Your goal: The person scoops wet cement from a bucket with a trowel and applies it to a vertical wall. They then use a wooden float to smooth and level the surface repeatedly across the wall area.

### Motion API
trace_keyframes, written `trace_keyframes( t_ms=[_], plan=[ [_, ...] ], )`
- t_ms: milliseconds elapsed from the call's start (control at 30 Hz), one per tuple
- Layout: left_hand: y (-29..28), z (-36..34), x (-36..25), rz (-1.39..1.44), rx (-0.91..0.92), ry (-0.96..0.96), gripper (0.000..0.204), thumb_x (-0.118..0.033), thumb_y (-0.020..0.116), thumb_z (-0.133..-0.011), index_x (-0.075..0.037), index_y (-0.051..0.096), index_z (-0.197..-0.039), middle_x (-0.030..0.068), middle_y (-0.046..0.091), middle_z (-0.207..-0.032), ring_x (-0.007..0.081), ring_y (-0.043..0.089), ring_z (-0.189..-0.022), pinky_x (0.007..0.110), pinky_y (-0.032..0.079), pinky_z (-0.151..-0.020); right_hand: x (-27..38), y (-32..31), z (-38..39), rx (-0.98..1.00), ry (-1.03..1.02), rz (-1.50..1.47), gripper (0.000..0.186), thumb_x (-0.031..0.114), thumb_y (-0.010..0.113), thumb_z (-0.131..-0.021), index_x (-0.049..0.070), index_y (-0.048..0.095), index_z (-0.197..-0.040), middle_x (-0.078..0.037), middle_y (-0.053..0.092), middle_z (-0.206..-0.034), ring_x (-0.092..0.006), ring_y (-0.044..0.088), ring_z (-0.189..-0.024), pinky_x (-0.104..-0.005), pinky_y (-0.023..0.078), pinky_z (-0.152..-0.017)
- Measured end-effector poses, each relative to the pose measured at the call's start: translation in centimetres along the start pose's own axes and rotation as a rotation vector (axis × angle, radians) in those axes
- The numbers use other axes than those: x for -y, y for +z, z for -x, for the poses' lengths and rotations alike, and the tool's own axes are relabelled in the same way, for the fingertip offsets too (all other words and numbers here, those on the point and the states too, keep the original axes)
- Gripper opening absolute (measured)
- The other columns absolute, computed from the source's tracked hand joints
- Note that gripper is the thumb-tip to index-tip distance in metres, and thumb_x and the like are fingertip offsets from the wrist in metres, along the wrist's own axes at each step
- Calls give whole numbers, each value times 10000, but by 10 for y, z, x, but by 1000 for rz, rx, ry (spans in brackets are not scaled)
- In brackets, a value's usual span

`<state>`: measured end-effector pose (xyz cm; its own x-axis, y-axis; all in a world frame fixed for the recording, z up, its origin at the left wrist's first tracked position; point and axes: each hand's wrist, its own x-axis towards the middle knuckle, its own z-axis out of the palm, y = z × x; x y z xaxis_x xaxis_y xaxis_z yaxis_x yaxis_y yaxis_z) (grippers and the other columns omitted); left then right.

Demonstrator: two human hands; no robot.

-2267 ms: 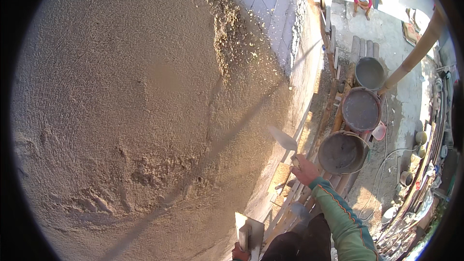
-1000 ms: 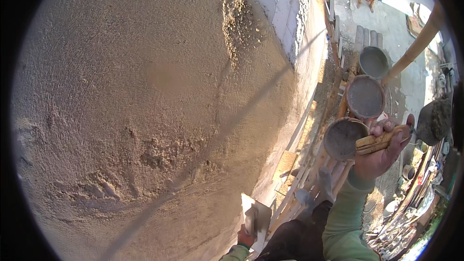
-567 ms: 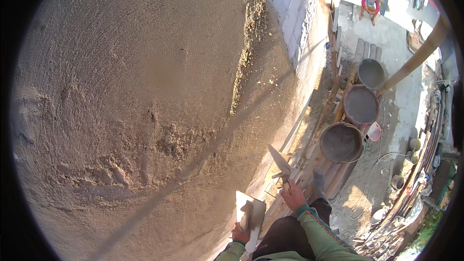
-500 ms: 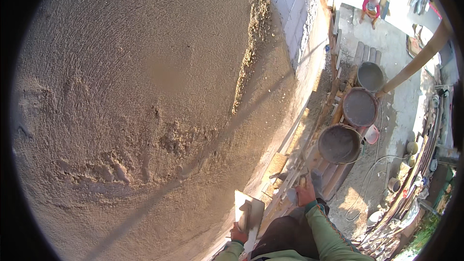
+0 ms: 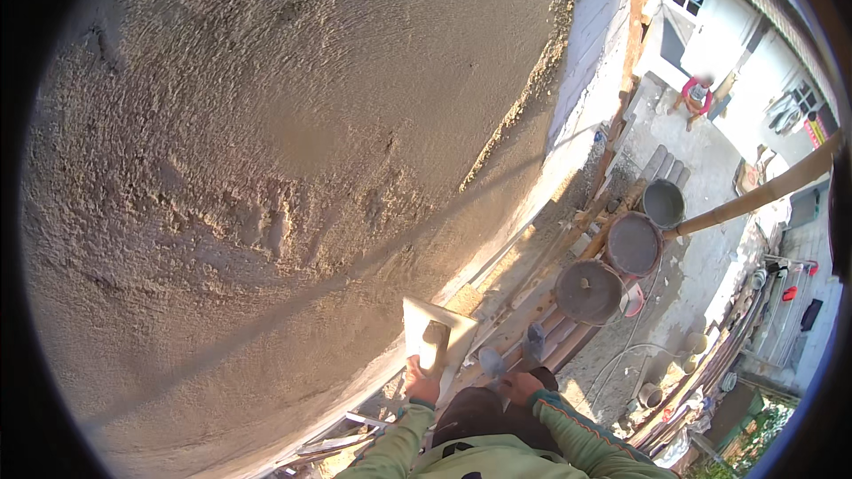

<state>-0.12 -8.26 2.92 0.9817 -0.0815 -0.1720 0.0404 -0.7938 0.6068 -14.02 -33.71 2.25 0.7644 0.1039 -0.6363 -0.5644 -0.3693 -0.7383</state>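
Note:
A large wall coated in rough wet plaster (image 5: 293, 168) fills most of the view. My left hand (image 5: 421, 379) grips the handle of a white square mortar board (image 5: 435, 328), held flat near the wall's lower part. My right hand (image 5: 521, 385) is closed on a trowel (image 5: 491, 362), its blade pointing up toward the board. Both forearms wear green sleeves and come in from the lower edge. Below my hands lie wooden scaffold planks (image 5: 550, 310).
Three round pans of grey mortar (image 5: 589, 290) (image 5: 633, 243) (image 5: 663, 203) sit in a row on the planks to the right. A bamboo pole (image 5: 754, 200) slants across. A person in red (image 5: 695, 98) sits far off on the ground by a white building.
My right hand has come down from beside the mortar pans to the board, trowel now near it. The view has tilted, showing more of the yard.

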Motion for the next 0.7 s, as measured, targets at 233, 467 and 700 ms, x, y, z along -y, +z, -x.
trace_keyframes(
  t_ms=[233, 467, 700],
  plan=[
    [-17, -18, -194, 317, 176, -96, 677, -351, 814, -819, 10, 522, -1312, 258, 715, -1047, 416, 702, -990, 468, 536, -896, 122, -13, -13, -651, -411, 69, 573, 267, 698, -907, -5, 462, -1354, -219, 588, -1225, -401, 622, -1065, -465, 504, -941],
    [-33, -18, -244, 342, 321, 406, 651, -312, 720, -935, -21, 473, -1462, 235, 492, -1490, 381, 488, -1389, 445, 412, -1142, 130, -129, -57, -662, -494, -634, 480, 140, 677, -911, -27, 506, -1327, -121, 619, -1199, -202, 593, -1083, -364, 493, -940],
    [-116, -87, -234, -2, -559, 473, 869, -203, 856, -783, -48, 424, -1521, 315, 212, -1630, 553, 241, -1486, 625, 296, -1166, 127, -220, -143, -668, -588, -623, 466, 82, 650, -952, -27, 486, -1374, -104, 613, -1144, -194, 600, -992, -338, 514, -842]
  ],
)
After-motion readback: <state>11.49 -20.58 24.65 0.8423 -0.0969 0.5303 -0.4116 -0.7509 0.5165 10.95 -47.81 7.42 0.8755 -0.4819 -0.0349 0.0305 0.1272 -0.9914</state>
